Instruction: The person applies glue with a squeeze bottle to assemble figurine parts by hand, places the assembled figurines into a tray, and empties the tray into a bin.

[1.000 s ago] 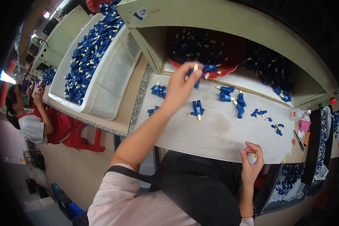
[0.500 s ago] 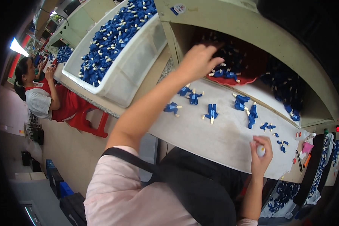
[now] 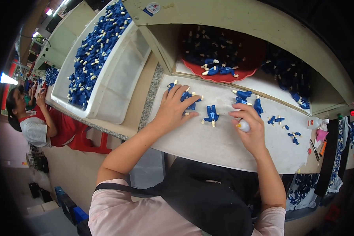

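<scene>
My left hand (image 3: 170, 112) rests with spread fingers over small blue doll bodies (image 3: 190, 104) at the left of the white work surface (image 3: 185, 141); its palm hides parts of them. In my right hand (image 3: 253, 133) is a small white bottle (image 3: 243, 126) with a yellowish tip, gripped in curled fingers. Between the hands lies one blue doll body (image 3: 212, 114) with cream ends. Beyond the right hand are more blue doll parts (image 3: 244, 94), and smaller blue pieces (image 3: 276, 119) lie farther right.
A red scalloped bowl (image 3: 240, 76) of doll bodies stands inside the shelf (image 3: 208, 15), with another dark pile (image 3: 291, 82) beside it. At left is a white bin (image 3: 120, 94) full of blue parts. A clear bottle (image 3: 312, 122) and pens (image 3: 322, 148) lie right. A co-worker (image 3: 39, 118) sits far left.
My left hand has come out of the shelf by the red bowl and down onto the doll bodies at left. My right hand has moved left with the white bottle. The view has shifted.
</scene>
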Tool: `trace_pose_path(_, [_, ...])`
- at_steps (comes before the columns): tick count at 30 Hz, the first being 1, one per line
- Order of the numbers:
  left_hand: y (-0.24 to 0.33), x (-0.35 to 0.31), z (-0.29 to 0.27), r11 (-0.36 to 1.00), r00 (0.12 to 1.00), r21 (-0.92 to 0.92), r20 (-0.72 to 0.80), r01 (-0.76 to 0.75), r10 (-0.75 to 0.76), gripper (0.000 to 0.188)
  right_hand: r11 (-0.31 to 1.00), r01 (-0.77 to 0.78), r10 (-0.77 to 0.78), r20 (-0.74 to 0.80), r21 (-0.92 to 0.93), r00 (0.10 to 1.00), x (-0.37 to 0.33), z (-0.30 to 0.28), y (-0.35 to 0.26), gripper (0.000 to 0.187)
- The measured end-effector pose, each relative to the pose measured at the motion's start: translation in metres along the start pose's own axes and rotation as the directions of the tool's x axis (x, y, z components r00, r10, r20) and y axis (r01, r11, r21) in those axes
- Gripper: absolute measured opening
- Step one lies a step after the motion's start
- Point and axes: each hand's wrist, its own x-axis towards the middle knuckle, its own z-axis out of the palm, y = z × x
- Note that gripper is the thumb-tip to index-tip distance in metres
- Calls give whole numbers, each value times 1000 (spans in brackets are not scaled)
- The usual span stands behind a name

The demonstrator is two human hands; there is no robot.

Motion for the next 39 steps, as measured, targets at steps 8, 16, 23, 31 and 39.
trace_pose_path(8, [-2,8,6,991,975,-133,-221,2,-32,31,994,-50,43,64,99,997,-7,17,6,35])
trace_pose_path(16, [5,24,-12,224,818,-933,111,282,-565,40,995,-87,86,31,47,996,11,39,1,35])
trace_pose_path(23, [0,107,-31,546,889,-831,-168,105,-426,45,998,-54,55,125,-11,991,11,48,-2,39])
trace_pose_path(31, [-6,89,-23,940,803,-342,-557,8,-210,50,967,-171,193,-106,188,975,9,39,11,24])
trace_pose_path(39, [5,79,-4,-52,768,-929,334,367,-546,64,847,-250,416,-292,469,861,79,-5,-3,23])
